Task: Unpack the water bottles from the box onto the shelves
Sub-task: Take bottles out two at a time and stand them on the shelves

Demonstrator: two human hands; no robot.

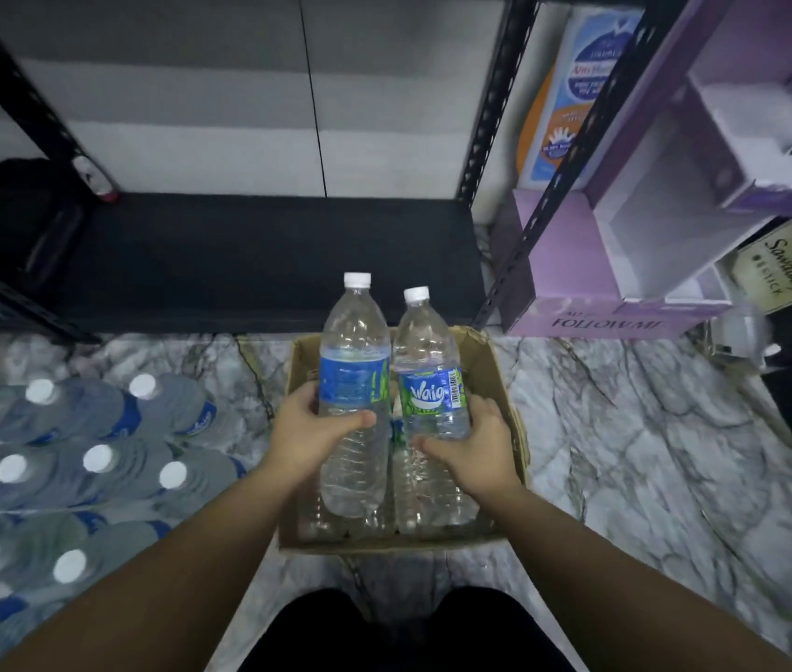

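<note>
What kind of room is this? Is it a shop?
Probably a storeroom or the back of a small shop. Black metal shelves stand against the wall, a shrink-wrapped pack of water bottles sits on the marble floor, and purple product boxes are stacked at the right.

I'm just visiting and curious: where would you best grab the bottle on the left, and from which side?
Grip the left bottle round its mid body, at or just under the blue label, coming from its outer left side. It stands nearly upright and the right bottle crowds its other side. The left hand already holds it there, thumb across the front; the narrow cap offers less hold.
</note>
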